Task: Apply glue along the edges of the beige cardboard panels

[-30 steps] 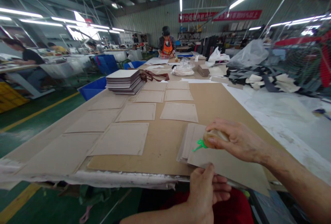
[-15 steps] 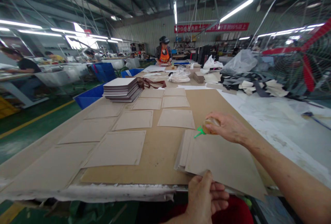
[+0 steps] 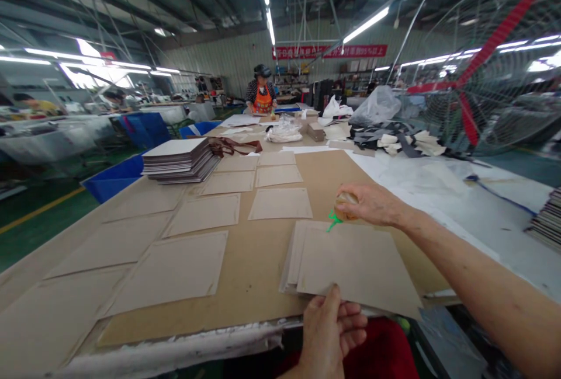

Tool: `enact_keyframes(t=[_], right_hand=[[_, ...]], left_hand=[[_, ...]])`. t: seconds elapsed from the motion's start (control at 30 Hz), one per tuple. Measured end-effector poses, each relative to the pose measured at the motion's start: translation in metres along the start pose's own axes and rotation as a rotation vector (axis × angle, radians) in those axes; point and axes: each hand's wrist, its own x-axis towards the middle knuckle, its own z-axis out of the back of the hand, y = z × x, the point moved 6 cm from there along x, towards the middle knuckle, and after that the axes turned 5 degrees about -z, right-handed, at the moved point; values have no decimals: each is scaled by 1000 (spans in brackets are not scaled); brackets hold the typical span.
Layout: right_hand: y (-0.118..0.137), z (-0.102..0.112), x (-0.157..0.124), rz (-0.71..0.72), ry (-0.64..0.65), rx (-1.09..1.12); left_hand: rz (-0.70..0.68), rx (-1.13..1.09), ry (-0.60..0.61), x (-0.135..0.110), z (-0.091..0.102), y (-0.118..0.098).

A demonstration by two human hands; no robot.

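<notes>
My right hand (image 3: 366,202) is wrapped round a glue bottle (image 3: 346,199) with a green nozzle (image 3: 334,221). The nozzle's tip points down at the far edge of the top grey-beige board (image 3: 357,265). Under that board, further boards (image 3: 291,257) fan out to the left. My left hand (image 3: 328,326) grips the top board's near edge, thumb on top and fingers beneath it. To the left, several similar boards (image 3: 169,274) lie in rows, with darker strips along some edges.
A tall stack of boards (image 3: 179,160) stands at the back left beside brown straps (image 3: 234,145). A large fan (image 3: 464,84) is at the right, behind cloth scraps (image 3: 390,138). Across the table is a person in an orange apron (image 3: 263,100). A blue bin (image 3: 114,177) adjoins the left edge.
The view has swung to the right, so the scene sits further left. Along the board's far edge, the nozzle has shifted slightly right. My left hand keeps its hold.
</notes>
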Motion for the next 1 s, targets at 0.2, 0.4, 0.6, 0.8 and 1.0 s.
enact_keyframes(t=[0.2,0.4,0.6,0.8,1.0], right_hand=[[-31,16,-21,-85,55,-51],[-63,25,-51,-195,67,-50],[-81,31,-75,-267,59,-18],[-90,34,-87,-308,19,-30],[-75,35,-91,-255,1,-25]], left_hand=[[24,12,-25,2,2,0],[-3,49,-14,0,2,-4],[-10,78,-26,3,5,-2],[0,61,-24,5,5,-1],[-25,15,-44,3,10,-7]])
